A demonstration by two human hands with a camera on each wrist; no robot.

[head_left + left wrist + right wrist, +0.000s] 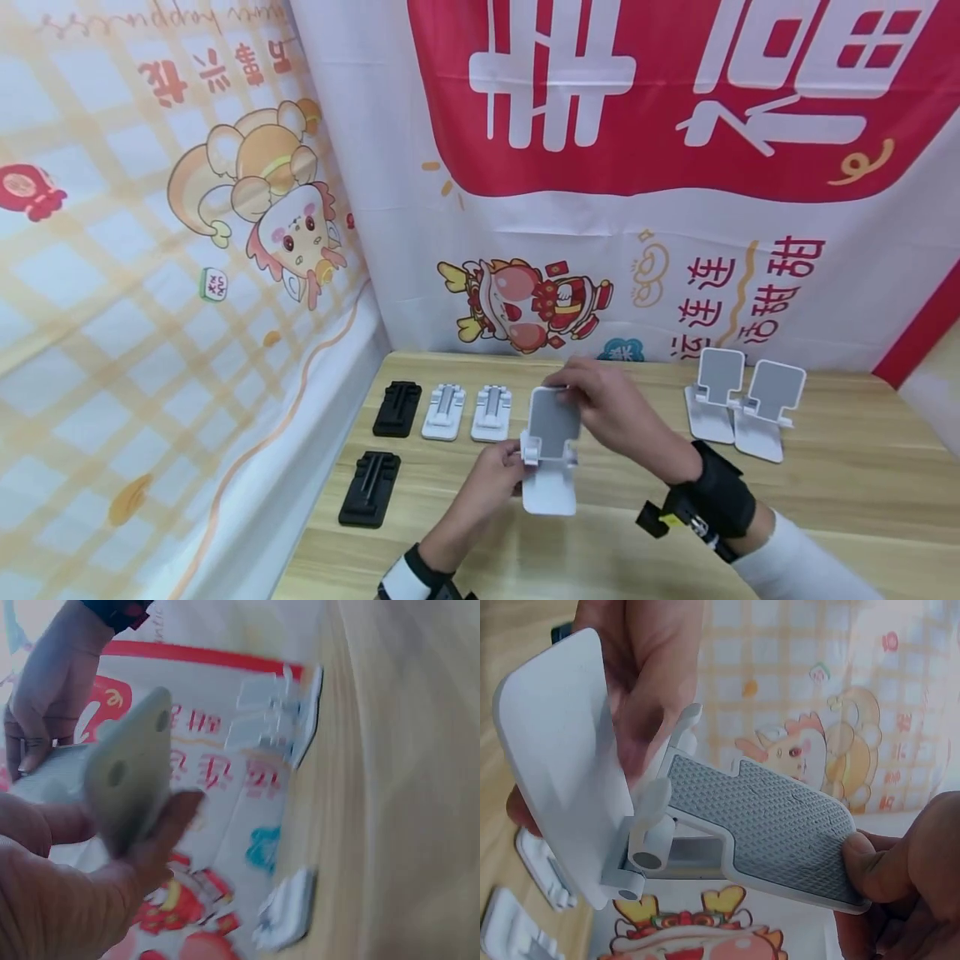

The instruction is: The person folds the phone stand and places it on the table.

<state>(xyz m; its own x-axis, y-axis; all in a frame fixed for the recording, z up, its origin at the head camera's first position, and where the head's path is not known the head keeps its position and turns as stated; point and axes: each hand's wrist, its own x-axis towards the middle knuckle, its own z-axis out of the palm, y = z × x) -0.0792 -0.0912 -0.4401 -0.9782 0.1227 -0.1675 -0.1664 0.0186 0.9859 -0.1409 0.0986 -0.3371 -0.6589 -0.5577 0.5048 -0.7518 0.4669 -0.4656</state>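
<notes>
White hinged plastic stand (552, 454) looks light, stiff; left hand (491, 477) grips flat base (562, 765), right hand (613, 410) pinches grey-padded panel (780, 825) by its end, sensible holds.

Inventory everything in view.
Table: 1, light wood, below.
Back sheet: 1, white/red print, behind table.
Left sheet: 1, white/yellow checked, left.
Black stands: 2, black, table's left.
Folded white stands: 2, white/grey, right of black ones.
Open stands: 2, white/grey, table's far right.
Held stand: 1, white/grey, centre.
Wrist straps: 2, black, wrists.
Right sleeve: 1, white, forearm.
Left grip: 1, bare, held stand's hinge.
Right grip: 1, bare, held stand's top.
</notes>
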